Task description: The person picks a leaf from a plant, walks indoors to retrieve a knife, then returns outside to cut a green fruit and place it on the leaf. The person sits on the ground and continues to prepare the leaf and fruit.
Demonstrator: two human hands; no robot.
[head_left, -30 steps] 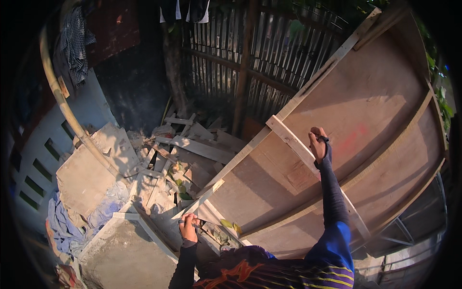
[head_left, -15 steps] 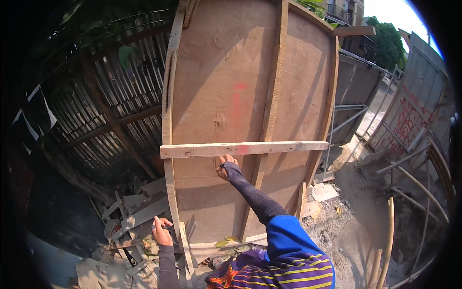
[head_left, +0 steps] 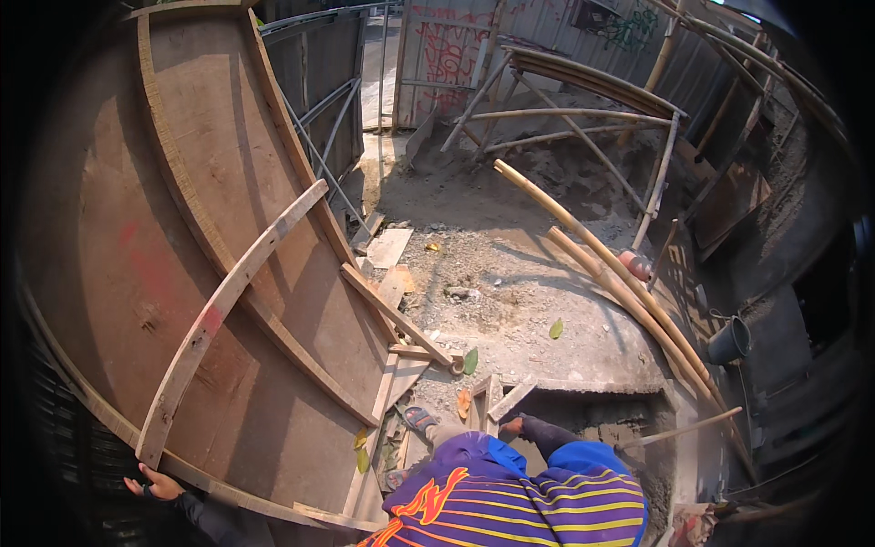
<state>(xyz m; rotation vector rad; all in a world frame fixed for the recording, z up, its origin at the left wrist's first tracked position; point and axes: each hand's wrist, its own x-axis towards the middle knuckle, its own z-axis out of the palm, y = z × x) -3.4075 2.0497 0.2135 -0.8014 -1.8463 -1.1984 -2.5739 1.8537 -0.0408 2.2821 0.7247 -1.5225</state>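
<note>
A large plywood panel (head_left: 100, 210) with wooden battens fills the left side, leaning upright. A crosswise wooden batten (head_left: 211, 319) with a red mark spans it. My left hand (head_left: 161, 485) is at the panel's lower left edge, by the batten's near end, fingers apart; whether it presses on the edge I cannot tell. My right hand (head_left: 513, 426) reaches down low beside short wooden pieces (head_left: 510, 399) at the corner of a concrete pit. It is small and partly hidden by the sleeve, so its grip does not show.
Long bamboo poles (head_left: 629, 283) lean at the right, near a dark bucket (head_left: 729, 340). A sunken concrete pit (head_left: 602, 410) lies right beside my feet. Bamboo trestles (head_left: 574, 114) stand farther back before a metal fence (head_left: 447, 55). Rubble and leaves litter the ground.
My view has swung right and down. My right hand has left the crosswise batten and reaches down by the short wooden pieces. My left hand is now at the panel's edge.
</note>
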